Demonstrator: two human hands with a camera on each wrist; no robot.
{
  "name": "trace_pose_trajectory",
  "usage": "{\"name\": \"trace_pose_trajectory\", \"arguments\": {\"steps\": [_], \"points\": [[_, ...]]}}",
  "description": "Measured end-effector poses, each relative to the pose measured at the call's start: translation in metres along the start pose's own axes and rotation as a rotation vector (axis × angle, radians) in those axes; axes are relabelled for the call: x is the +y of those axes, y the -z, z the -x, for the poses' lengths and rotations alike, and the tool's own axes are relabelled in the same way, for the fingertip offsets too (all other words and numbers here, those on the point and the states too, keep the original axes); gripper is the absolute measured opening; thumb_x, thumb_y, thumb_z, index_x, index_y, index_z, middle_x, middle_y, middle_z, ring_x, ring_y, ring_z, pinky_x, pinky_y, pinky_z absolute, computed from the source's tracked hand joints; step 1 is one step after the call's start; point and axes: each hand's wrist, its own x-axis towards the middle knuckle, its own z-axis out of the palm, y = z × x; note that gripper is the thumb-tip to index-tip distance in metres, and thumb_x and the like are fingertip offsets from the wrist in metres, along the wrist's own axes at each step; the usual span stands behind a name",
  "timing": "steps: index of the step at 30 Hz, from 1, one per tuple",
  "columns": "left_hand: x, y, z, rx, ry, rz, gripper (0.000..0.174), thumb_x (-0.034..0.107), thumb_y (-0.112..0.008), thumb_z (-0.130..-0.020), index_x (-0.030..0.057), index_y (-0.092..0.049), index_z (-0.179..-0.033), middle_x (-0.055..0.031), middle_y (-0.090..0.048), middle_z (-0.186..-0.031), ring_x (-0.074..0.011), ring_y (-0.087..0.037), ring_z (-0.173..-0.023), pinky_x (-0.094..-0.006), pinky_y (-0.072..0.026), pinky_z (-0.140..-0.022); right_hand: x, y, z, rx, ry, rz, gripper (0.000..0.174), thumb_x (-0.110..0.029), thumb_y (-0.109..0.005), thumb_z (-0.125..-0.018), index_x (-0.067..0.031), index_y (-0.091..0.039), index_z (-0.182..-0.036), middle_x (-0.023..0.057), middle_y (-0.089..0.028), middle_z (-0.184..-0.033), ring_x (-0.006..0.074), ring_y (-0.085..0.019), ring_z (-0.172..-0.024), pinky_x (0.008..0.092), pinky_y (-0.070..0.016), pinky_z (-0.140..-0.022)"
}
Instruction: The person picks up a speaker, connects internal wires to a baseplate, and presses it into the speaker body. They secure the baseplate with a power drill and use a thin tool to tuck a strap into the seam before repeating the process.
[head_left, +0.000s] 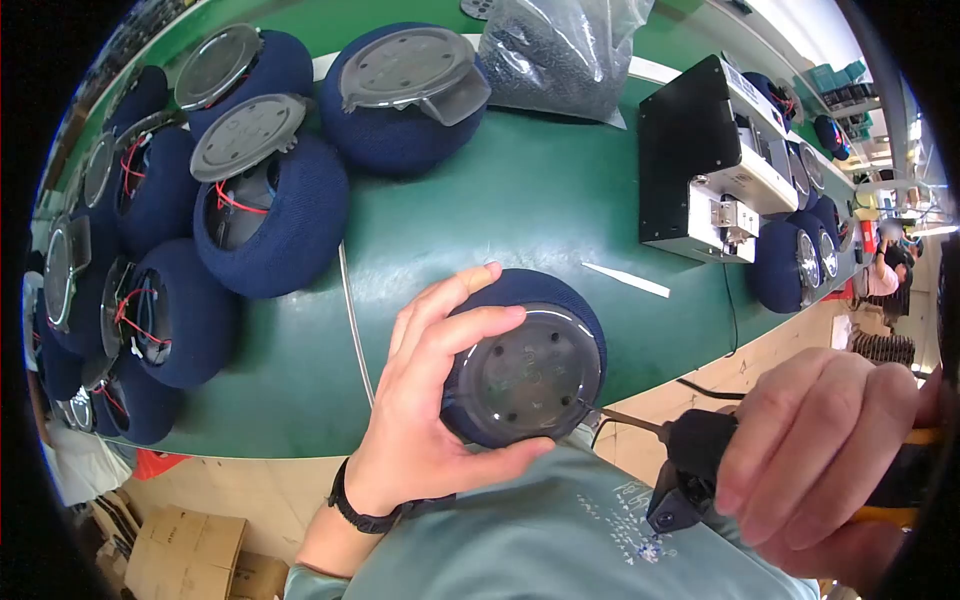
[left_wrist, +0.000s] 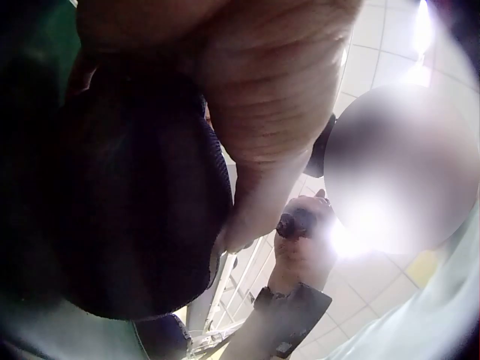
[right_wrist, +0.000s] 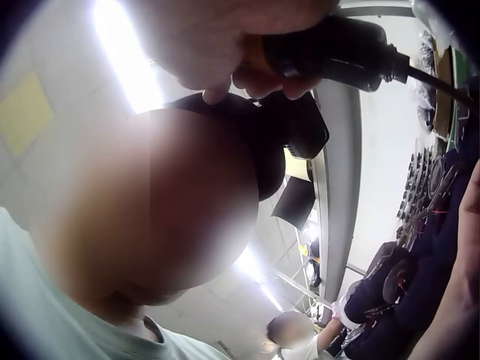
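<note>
A round speaker [head_left: 560, 287] in navy fabric is tilted so its grey translucent base plate [head_left: 530, 365] faces up toward the head camera. My left hand [head_left: 425, 400] grips it from the left side, fingers over the far rim and thumb along the near edge. In the left wrist view the dark speaker body [left_wrist: 142, 217] fills the space below that hand. My right hand [head_left: 820, 445] holds a black electric screwdriver [head_left: 697, 450], also seen as a black screwdriver body [right_wrist: 337, 49] in the right wrist view. Its thin bit reaches a screw hole at the plate's right edge.
Several navy speakers [head_left: 275, 235] with plates propped on them and red wires showing crowd the table's left side. At the back are a clear bag of dark small parts [head_left: 560, 60] and a black and white machine [head_left: 700, 160]. A white strip [head_left: 627, 280] lies on the green table [head_left: 440, 220].
</note>
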Motion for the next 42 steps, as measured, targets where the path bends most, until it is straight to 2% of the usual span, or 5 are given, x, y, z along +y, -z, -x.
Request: {"name": "trace_pose_trajectory", "arguments": {"steps": [13,25,28,35,42], "points": [[0.005,0.003,-0.002,0.023,0.022,0.005,0.099,0.021,-0.103,-0.058,0.0112,-0.06,-0.146,-0.0243,-0.052,-0.161,-0.0389,-0.049,-0.148,-0.0501,-0.0385,-0.123,0.002,-0.015,-0.016,-0.32,-0.3,-0.14,0.045,-0.033,-0.093,-0.087,-0.0168,-0.065,-0.119,0.0093,-0.061,-0.1,0.0307,-0.063,-0.077,0.05,-0.0524,-0.077],[0.004,0.002,-0.001,0.059,0.005,0.03,0.099,0.017,-0.102,-0.057,0.01,-0.059,-0.146,-0.0251,-0.055,-0.157,-0.0429,-0.052,-0.145,-0.0527,-0.0406,-0.121,-0.032,-0.032,-0.042,-0.364,-0.768,0.084,0.053,0.008,-0.092,-0.077,-0.0001,-0.061,-0.12,0.0193,-0.065,-0.104,0.0291,-0.064,-0.091,0.0666,-0.0546,-0.101],[0.004,0.001,-0.002,0.05,-0.017,0.007,0.101,0.018,-0.103,-0.057,0.0097,-0.058,-0.147,-0.0248,-0.055,-0.157,-0.0425,-0.052,-0.146,-0.0526,-0.0412,-0.121,0.013,-0.017,-0.029,-0.454,-0.318,-0.445,0.06,0.009,-0.091,-0.078,-0.0004,-0.06,-0.129,0.0194,-0.066,-0.109,0.0313,-0.065,-0.098,0.0637,-0.0552,-0.1],[-0.008,-0.009,0.004,0.062,-0.038,0.087,0.107,0.026,-0.108,-0.057,0.0073,-0.054,-0.147,-0.0295,-0.05,-0.159,-0.0418,-0.051,-0.148,-0.0539,-0.0421,-0.122,0.004,0.035,-0.014,0.324,0.271,0.31,0.064,-0.049,-0.068,-0.108,-0.0055,-0.052,-0.152,-0.0029,-0.051,-0.077,0.0103,-0.048,-0.058,0.0275,-0.0467,-0.058],[-0.006,-0.029,-0.013,0.1,-0.052,0.172,0.102,0.025,-0.107,-0.056,0.0093,-0.059,-0.144,-0.0268,-0.051,-0.159,-0.0408,-0.053,-0.148,-0.0526,-0.0459,-0.12,0.046,0.126,-0.03,0.413,0.261,0.312,0.041,-0.03,-0.062,-0.115,0.0024,-0.053,-0.139,0.0008,-0.049,-0.071,0.0119,-0.05,-0.053,0.0319,-0.0467,-0.051]]}}
